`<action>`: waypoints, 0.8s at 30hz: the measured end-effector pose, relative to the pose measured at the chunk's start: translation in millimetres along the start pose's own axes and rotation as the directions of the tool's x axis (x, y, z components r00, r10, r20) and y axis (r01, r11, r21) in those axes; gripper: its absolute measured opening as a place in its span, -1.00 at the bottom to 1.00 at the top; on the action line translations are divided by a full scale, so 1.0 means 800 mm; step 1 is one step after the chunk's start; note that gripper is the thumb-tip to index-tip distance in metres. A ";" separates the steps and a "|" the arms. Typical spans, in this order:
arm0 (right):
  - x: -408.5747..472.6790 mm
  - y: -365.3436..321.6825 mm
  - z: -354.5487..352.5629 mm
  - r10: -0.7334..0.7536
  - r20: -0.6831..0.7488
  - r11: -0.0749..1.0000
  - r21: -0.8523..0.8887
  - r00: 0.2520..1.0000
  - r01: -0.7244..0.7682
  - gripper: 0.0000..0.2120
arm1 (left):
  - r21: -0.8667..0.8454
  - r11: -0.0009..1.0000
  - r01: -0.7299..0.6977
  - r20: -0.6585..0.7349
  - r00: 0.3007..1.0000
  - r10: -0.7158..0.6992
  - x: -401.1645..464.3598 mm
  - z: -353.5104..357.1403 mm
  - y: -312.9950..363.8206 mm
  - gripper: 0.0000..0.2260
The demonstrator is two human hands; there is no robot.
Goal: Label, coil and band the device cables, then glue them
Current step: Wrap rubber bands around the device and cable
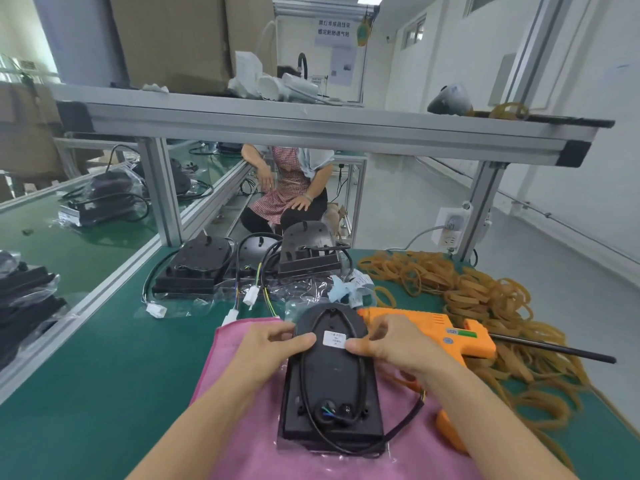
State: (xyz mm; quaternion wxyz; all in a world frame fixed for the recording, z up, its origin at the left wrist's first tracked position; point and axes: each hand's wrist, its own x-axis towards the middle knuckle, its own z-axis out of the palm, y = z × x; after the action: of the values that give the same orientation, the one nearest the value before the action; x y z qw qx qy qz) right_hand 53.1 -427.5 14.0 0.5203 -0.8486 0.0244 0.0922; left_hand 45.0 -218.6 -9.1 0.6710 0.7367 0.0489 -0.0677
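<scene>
The left hand [273,344] curls its fingers [300,341] round the device [330,379] at its 9 o'clock edge, thumb pressed on top just left of the white label [335,338]. The right hand [388,341] grips the 3 o'clock edge the same way, its thumb tip touching the label's right side. The label sits on the device's rounded far end. A black cable [360,368] loops round the device's back and trails off at 4 o'clock. The device lies on a pink cloth [242,427] on the green surface [121,358], with clear plastic film showing under its near edge. An orange glue gun [446,336] lies just beside it at 2 o'clock, partly behind the right hand. A heap of rubber bands [485,292] spreads from 1 to 4 o'clock. More devices [197,268] with loose cables and white connectors [250,295] rest at 11 to 12 o'clock on clear bags. Bagged devices [104,199] lie on the belt at 10 o'clock.
</scene>
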 end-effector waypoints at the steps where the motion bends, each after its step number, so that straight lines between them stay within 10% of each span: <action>1: -0.005 0.001 -0.003 -0.023 -0.016 0.999 0.025 1.000 0.024 -0.61 | -0.058 0.998 -0.008 -0.003 1.000 0.008 -0.005 -0.001 -0.001 -0.67; 7: -0.019 -0.007 -0.010 -0.121 0.015 0.989 0.083 0.992 0.120 -0.39 | -0.502 0.865 0.010 0.037 0.999 0.010 -0.008 0.007 0.015 -0.21; 12: -0.013 -0.023 -0.026 -0.105 0.291 0.992 0.103 0.951 0.078 -0.45 | -0.419 0.900 -0.120 0.166 0.964 0.206 -0.008 0.014 0.033 -0.43; 17: -0.009 -0.051 -0.026 -0.135 0.328 0.983 -0.076 0.935 0.169 0.10 | -0.393 0.902 -0.180 0.222 0.933 0.283 -0.012 0.020 0.036 -0.54; 24: -0.010 -0.048 -0.010 -0.334 0.177 0.938 -0.039 0.926 0.345 -0.55 | 0.005 0.890 -0.455 0.068 0.888 0.454 -0.021 0.035 0.071 -0.84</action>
State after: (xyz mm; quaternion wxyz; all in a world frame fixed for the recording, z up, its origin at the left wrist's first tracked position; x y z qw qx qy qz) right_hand 51.5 -417.7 53.0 0.4987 -0.8469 -0.1699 0.0723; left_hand 36.6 -251.3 46.6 0.6618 0.7320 -0.1473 0.0668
